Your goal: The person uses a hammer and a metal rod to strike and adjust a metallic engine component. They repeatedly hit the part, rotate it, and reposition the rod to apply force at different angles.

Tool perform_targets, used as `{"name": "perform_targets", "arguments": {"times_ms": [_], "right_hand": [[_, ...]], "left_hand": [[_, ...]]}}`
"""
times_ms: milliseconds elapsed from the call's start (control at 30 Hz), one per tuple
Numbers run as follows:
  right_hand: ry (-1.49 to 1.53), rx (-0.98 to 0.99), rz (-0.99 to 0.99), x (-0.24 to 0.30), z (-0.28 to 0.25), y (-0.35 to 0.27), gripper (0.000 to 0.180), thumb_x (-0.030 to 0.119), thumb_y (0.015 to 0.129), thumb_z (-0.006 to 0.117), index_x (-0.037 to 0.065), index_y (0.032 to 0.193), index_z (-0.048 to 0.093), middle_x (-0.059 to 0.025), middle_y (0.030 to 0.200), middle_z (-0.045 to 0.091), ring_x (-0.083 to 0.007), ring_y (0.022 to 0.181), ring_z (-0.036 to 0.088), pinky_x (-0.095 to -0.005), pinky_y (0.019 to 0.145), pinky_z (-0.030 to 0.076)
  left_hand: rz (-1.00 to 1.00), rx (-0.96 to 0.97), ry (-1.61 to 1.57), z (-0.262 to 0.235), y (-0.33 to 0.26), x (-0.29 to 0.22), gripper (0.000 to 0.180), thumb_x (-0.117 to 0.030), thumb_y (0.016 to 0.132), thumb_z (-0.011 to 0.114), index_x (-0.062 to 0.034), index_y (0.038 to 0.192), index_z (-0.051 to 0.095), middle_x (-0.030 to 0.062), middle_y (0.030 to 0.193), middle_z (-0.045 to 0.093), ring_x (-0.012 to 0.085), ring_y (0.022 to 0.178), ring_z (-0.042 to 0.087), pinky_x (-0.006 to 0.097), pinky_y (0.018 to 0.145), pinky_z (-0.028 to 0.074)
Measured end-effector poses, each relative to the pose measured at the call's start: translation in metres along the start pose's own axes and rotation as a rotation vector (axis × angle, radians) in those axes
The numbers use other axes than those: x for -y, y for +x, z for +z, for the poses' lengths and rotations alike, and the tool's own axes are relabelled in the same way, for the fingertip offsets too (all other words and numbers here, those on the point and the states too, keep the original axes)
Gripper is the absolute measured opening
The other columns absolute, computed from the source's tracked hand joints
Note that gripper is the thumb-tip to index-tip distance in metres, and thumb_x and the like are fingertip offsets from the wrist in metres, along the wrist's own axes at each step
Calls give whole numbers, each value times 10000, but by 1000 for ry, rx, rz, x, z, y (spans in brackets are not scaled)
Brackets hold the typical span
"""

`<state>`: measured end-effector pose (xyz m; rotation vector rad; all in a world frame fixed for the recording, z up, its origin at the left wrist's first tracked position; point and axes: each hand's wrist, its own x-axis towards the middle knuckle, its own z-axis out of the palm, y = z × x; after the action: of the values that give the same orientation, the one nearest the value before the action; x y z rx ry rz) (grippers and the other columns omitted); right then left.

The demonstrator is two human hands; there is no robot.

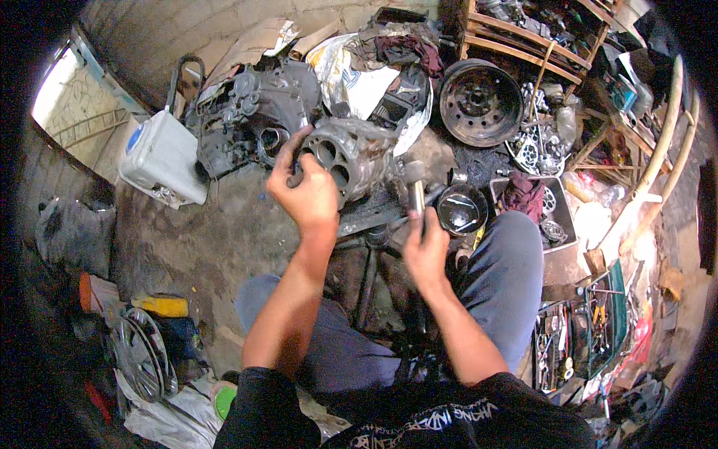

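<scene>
My right hand [426, 251] is wrapped round the handle of a hammer [416, 196], its blunt grey head pointing up and away from me. In front of me a grey metal housing [368, 150] with round bores facing left rests on a low metal stand [374, 218]. Close to the bored face, my left hand [310, 191] has its thumb and fingers curled toward each other. A dark bit shows between them, too small to make out. The hammer head is just right of the housing, apart from the left hand.
A larger engine assembly [273, 97] lies on the floor at far left, beside a white jerrycan [161, 157]. Right of the stand are a dark round pan [461, 209], a parts bin [572, 224] and a steel wheel rim [481, 103]. A toolbox [609, 318] lies open by my right knee.
</scene>
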<state>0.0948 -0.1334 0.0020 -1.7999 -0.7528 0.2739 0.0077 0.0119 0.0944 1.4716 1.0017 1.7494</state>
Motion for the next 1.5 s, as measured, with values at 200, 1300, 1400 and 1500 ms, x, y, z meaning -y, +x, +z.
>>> {"name": "perform_targets", "arguments": {"times_ms": [200, 1300, 1400, 1500], "right_hand": [[128, -264, -558, 8, -8, -13, 164, 134, 927, 541, -23, 951, 583, -187, 656, 575, -346, 566, 563, -409, 556, 444], [107, 109, -432, 6, -42, -5, 337, 25, 907, 539, -20, 1230, 458, -240, 908, 630, -426, 799, 640, -441, 717, 495], [226, 87, -417, 19, -42, -7, 535, -54, 879, 527, 34, 1387, 383, -270, 1114, 611, -430, 1012, 622, -416, 862, 494], [237, 103, -411, 20, -41, -10, 685, -131, 827, 514, 85, 1457, 354, -273, 1251, 562, -414, 1130, 585, -377, 934, 478]], "left_hand": [[-126, -59, -96, 1, 5, 15, 330, 57, 769, 449, 40, 974, 708, 87, 971, 709, 171, 911, 638, 283, 857, 465], [-852, 219, -768, -8, 25, 53, 377, -91, 864, 368, 18, 1145, 594, 156, 1048, 663, 274, 908, 668, 419, 839, 551], [-803, 157, -699, -5, 21, 40, 485, 23, 760, 380, 80, 1194, 589, 158, 1037, 657, 239, 880, 665, 369, 805, 559], [-643, 115, -533, -1, 15, 22, 452, 20, 780, 387, 73, 1166, 616, 142, 1010, 661, 228, 857, 658, 356, 804, 550]]}}
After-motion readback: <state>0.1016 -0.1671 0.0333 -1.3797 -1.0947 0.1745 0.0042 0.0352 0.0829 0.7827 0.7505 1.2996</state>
